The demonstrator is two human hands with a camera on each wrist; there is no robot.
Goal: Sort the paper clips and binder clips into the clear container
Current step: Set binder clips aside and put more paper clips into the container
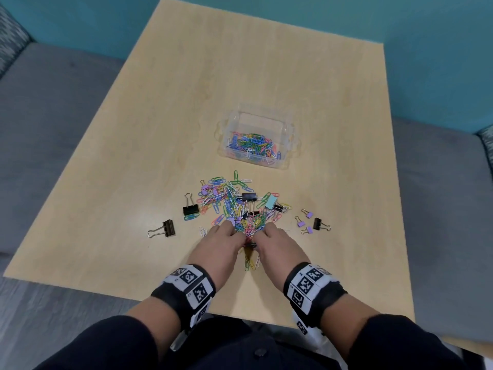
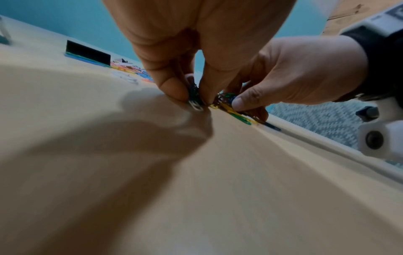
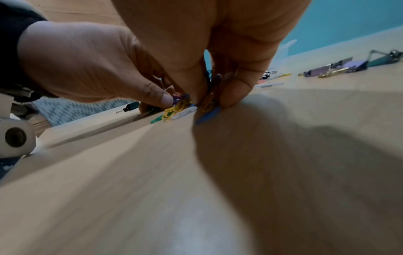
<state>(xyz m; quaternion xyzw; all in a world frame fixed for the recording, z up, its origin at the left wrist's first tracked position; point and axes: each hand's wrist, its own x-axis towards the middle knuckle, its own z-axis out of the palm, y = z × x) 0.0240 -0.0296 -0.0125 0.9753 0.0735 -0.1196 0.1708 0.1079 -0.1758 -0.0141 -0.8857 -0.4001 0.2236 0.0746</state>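
Observation:
A heap of coloured paper clips [image 1: 234,206] lies mid-table, mixed with black binder clips [image 1: 249,196] and a light blue one [image 1: 270,202]. The clear container [image 1: 289,145] stands behind the heap, with many paper clips in it. My left hand [image 1: 234,236] and right hand [image 1: 262,235] meet at the heap's near edge, fingers curled down onto the table. In the left wrist view the left fingertips [image 2: 174,89] pinch a small bunch of clips [image 2: 195,100]. The right wrist view shows my right hand [image 3: 210,101] pinching clips [image 3: 207,105] against the table.
Loose black binder clips lie left of the heap [image 1: 190,208] [image 1: 166,228]. To the right are small purple binder clips [image 1: 306,222] and a black one [image 1: 320,224]. A few paper clips [image 1: 249,263] lie between my wrists. The wooden table [image 1: 213,89] is ringed by grey seating.

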